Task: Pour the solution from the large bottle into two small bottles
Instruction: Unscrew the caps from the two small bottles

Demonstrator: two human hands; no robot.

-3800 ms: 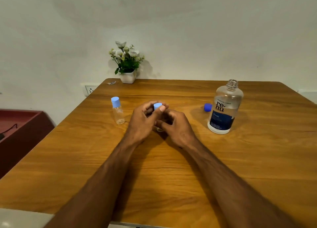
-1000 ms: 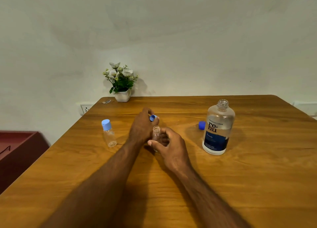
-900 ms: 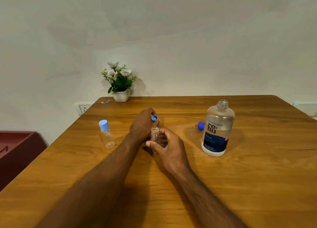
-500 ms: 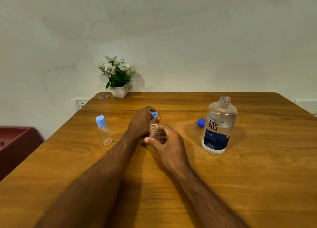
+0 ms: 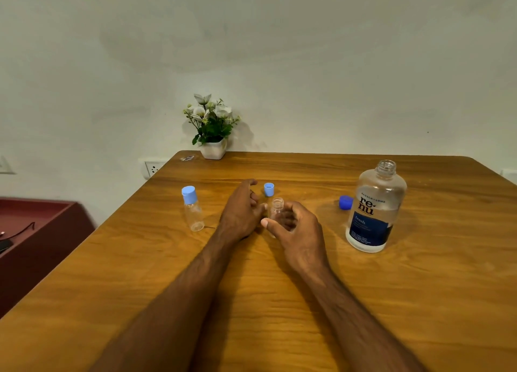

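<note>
One of two small bottles is held uncapped by the right hand; the left hand is seen loosely open, one large bottle and two loose caps nearby

Cap behind uncapped bottle

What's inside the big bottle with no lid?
The large bottle holds clear solution; its upper part looks empty. The dark blue label hides its lower front, so the contents there can't be seen.
</note>
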